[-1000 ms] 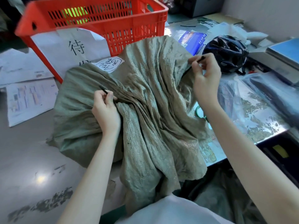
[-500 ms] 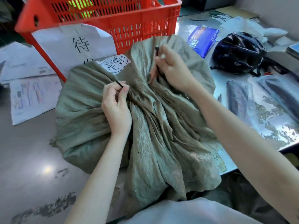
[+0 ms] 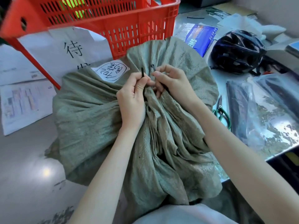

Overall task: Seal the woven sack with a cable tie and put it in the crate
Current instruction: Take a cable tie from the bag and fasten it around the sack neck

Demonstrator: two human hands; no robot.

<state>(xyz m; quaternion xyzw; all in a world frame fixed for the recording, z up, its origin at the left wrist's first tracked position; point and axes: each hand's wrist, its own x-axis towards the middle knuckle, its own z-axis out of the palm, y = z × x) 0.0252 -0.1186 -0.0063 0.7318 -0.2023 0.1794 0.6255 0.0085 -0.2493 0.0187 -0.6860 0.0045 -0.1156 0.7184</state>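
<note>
The right hand (image 3: 171, 81) has swung in to meet the left hand (image 3: 132, 96).
Both pinch the black cable tie (image 3: 142, 72) ends over the woven sack (image 3: 90, 113) neck, before the red crate (image 3: 129, 25).

The woven sack (image 3: 100, 120) is grey-green, dusty and full. It lies on its side just in front of the red crate (image 3: 129, 21), with its gathered neck near the middle and loose fabric spreading away from the crate. A white label (image 3: 111, 71) with handwritten characters sits on the sack, on the side nearest the crate. The cable tie (image 3: 142, 72) is thin and black; its two ends stand up from the neck, close together. The crate is slotted plastic and stands upright.
</note>
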